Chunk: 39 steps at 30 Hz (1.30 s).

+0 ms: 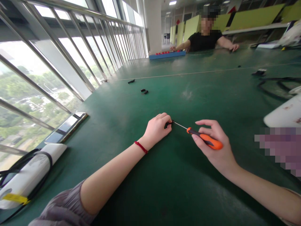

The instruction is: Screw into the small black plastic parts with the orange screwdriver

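My left hand [158,126] rests near the middle of the green table, its fingers closed round a small black part [167,124] that they mostly hide. A screwdriver [211,142] with an orange and dark grey handle lies against the palm and thumb of my right hand [217,144]. The index and middle fingers of that hand are lifted off the handle. From the handle the thin metal shaft slants up and left, and its tip meets the black part at my left fingertips. Which kind of part it is, I cannot make out.
Small black pieces [144,91] lie farther out on the green table [131,131]. A phone [67,127] and a white device with black cable [35,172] are at left by the metal railing [70,28]. Across the table sits a person [204,40] beside a blue tray [167,55].
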{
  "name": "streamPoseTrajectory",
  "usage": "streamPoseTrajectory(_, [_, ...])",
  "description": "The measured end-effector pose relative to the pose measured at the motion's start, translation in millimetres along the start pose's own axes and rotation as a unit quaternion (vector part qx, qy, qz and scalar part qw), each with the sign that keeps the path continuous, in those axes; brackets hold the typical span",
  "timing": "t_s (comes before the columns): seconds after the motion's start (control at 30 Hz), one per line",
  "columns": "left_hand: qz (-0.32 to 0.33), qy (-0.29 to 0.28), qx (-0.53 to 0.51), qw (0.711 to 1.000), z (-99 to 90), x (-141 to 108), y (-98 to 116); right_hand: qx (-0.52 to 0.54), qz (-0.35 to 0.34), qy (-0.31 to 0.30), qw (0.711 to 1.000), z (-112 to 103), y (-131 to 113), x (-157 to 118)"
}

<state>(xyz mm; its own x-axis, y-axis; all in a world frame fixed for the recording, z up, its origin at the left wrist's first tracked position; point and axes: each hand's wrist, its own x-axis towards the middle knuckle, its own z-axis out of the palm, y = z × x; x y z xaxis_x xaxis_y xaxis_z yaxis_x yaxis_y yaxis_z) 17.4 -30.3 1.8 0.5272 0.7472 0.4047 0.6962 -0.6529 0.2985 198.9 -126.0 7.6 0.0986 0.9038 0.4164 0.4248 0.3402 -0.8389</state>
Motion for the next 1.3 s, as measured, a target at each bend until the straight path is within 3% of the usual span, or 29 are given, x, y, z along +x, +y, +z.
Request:
streamPoseTrajectory(0.1, [-0.005,0.003,0.001,1.0,0.2,0,0,-0.01,-0.005,-0.019,1.0,1,-3,-2])
streamPoseTrajectory(0.27, [-0.01,0.004,-0.002,1.0,0.2,0,0,-0.019,-0.051,0.048,0.997,1,-1,-1])
streamPoseTrajectory(0.53, [-0.004,-0.002,0.004,1.0,-1.4,0,0,-0.022,-0.014,-0.007,1.0,-1,-2,-2])
streamPoseTrajectory(0.7, [0.002,0.003,0.003,1.0,-0.7,-1,-1,-0.021,-0.064,0.038,0.997,1,-1,0])
streamPoseTrajectory(0.87, [-0.009,0.008,0.018,1.0,-1.8,-1,0,-0.01,-0.014,-0.07,0.997,-1,1,-1])
streamPoseTrajectory(1.0, [-0.022,0.018,0.015,0.999,-1.9,-2,1,-0.034,-0.095,0.044,0.994,-5,-1,-2])
streamPoseTrajectory(1.03, [-0.022,0.019,0.012,1.0,-1.8,-2,1,-0.054,-0.118,0.06,0.99,-5,-2,0])
streamPoseTrajectory(1.1, [-0.02,0.02,0.008,1.0,-1.3,-2,1,-0.092,-0.126,0.036,0.987,-3,-2,8])
streamPoseTrajectory(1.3, [-0.026,0.02,-0.007,0.999,-1.1,-1,0,-0.081,-0.086,-0.032,0.992,9,8,57])
